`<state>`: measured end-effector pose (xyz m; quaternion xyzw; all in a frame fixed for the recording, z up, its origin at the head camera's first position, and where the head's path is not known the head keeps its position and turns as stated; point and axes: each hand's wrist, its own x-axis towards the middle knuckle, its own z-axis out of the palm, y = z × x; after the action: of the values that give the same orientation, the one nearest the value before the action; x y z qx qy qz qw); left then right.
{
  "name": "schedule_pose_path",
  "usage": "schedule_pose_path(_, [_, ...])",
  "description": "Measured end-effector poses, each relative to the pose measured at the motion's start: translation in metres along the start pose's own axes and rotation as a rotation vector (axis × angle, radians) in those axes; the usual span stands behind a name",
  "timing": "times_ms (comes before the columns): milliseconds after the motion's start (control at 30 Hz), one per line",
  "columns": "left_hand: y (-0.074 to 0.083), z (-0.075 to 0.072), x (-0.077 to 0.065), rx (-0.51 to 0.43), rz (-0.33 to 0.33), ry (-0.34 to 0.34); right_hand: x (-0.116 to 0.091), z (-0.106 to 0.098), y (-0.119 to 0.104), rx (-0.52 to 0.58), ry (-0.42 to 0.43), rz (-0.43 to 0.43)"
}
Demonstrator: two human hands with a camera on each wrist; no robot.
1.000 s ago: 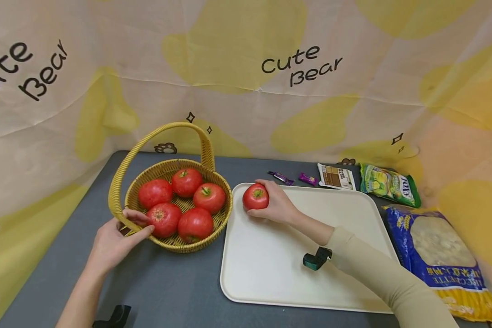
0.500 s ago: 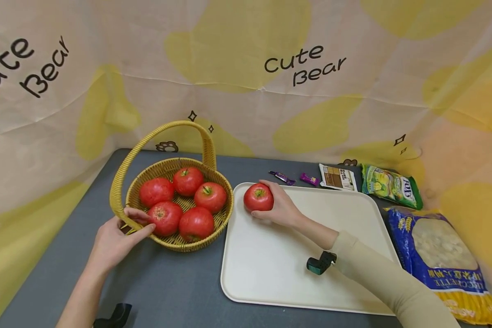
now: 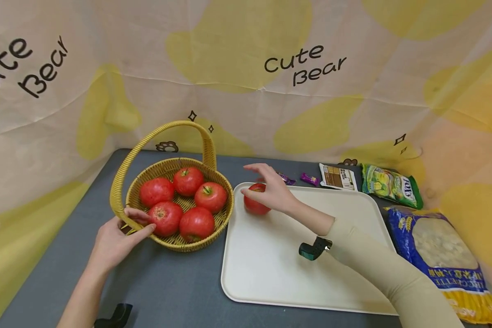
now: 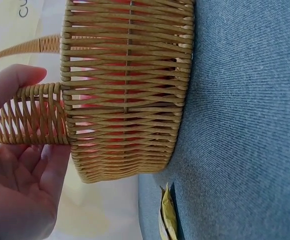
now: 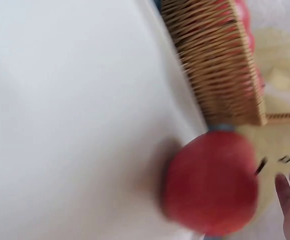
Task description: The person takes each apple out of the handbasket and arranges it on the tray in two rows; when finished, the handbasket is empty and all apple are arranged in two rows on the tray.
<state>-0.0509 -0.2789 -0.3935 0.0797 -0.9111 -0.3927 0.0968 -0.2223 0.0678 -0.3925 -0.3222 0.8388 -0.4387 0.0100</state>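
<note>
A yellow wicker basket [image 3: 182,247] with a tall handle [image 3: 120,178] stands on the left, holding several red apples [image 3: 210,197]. My left hand [image 3: 114,242] grips the near base of the handle; the left wrist view shows thumb and fingers around its woven strip [image 4: 35,112]. On the far left corner of the white tray [image 3: 266,273] sits one more red apple [image 3: 256,207]. My right hand [image 3: 275,193] hovers just over that apple with fingers spread, partly hiding it. In the right wrist view the apple [image 5: 210,185] stands apart from the fingertips [image 5: 283,190].
Behind the tray lie two small purple-wrapped sweets [image 3: 309,179] and a brown-and-white packet [image 3: 337,176]. A green snack bag [image 3: 390,184] and a large blue-and-yellow pasta bag [image 3: 440,255] lie along the right side. A printed cloth [image 3: 229,54] hangs behind the grey table [image 3: 180,291].
My right hand has let go of the apple on the tray and risen, its fingers opening. Before that, the apple shifted slightly right in its grasp. The left hand stays on the basket handle.
</note>
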Motion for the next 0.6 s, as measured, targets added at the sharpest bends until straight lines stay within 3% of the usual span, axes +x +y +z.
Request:
schedule_pose_path(133, [0.0, 0.0, 0.0, -0.013, 0.003, -0.003, 0.019, 0.008, -0.02, 0.126, -0.14, -0.017])
schedule_pose_path(233, [0.0, 0.0, 0.0, -0.013, 0.004, -0.003, 0.03, 0.019, -0.029, 0.109, -0.271, -0.042])
schedule_pose_path(367, [0.0, 0.0, -0.001, -0.006, 0.002, -0.001, 0.042, 0.035, -0.034, -0.092, -0.394, -0.094])
schedule_pose_path(467, [0.0, 0.0, -0.001, -0.004, 0.0, -0.002, 0.05, 0.045, -0.035, -0.266, -0.454, -0.129])
schedule_pose_path(600, [0.0, 0.0, -0.001, -0.003, -0.005, -0.003, 0.057, 0.055, -0.037, -0.416, -0.512, -0.162])
